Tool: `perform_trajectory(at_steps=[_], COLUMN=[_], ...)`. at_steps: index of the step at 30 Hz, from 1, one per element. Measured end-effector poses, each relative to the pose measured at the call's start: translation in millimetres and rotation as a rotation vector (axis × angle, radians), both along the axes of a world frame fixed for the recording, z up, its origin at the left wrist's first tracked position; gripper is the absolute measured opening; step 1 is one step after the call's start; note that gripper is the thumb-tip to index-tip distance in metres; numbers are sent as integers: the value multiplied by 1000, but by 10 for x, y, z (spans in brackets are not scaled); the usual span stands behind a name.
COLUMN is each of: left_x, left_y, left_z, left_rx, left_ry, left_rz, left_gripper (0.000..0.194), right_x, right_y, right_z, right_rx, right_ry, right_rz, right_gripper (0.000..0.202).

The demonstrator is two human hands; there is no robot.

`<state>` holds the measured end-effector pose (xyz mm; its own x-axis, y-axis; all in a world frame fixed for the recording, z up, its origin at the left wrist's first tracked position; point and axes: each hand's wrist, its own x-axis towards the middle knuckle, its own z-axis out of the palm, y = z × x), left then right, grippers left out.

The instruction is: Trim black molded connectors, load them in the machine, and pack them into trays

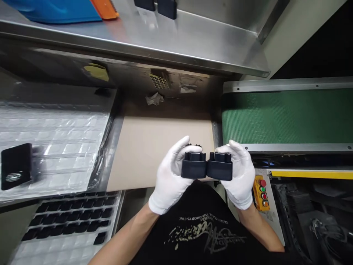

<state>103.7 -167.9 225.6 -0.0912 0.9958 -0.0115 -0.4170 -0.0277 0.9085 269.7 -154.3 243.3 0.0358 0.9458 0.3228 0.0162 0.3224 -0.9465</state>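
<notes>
Both hands wear white gloves and are raised close to my body, over the near edge of a tan board. My left hand is closed around a black plastic part with short pegs along its top. Another black part of like shape is gripped in my right hand. The two parts sit side by side at nearly the same height, their inner edges meeting or almost meeting. Small dark tips show above my left fingers; what they belong to is unclear.
Clear plastic trays lie at left, with a black piece on them. Below is a tray of several black parts. A green conveyor and button box are at right. A metal shelf crosses the top.
</notes>
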Motion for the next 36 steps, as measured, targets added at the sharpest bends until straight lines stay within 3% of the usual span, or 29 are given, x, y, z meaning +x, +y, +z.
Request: perform_trajectory(at_steps=[7, 15, 29, 36], left_x=[272, 388, 380, 275], left_y=[9, 67, 14, 4], left_z=[22, 79, 136, 119], left_rx=[45, 109, -28, -34], left_ry=[6, 25, 12, -33], left_rz=[-3, 20, 9, 13], left_gripper=[83, 74, 77, 72], right_x=[249, 375, 382, 317], right_y=[-13, -2, -66, -81], right_z=[9, -5, -80, -140], right_rx=[-24, -118, -152, -146], right_ry=[60, 153, 35, 56], right_rz=[-27, -3, -50, -22], right_gripper=[70, 73, 73, 61])
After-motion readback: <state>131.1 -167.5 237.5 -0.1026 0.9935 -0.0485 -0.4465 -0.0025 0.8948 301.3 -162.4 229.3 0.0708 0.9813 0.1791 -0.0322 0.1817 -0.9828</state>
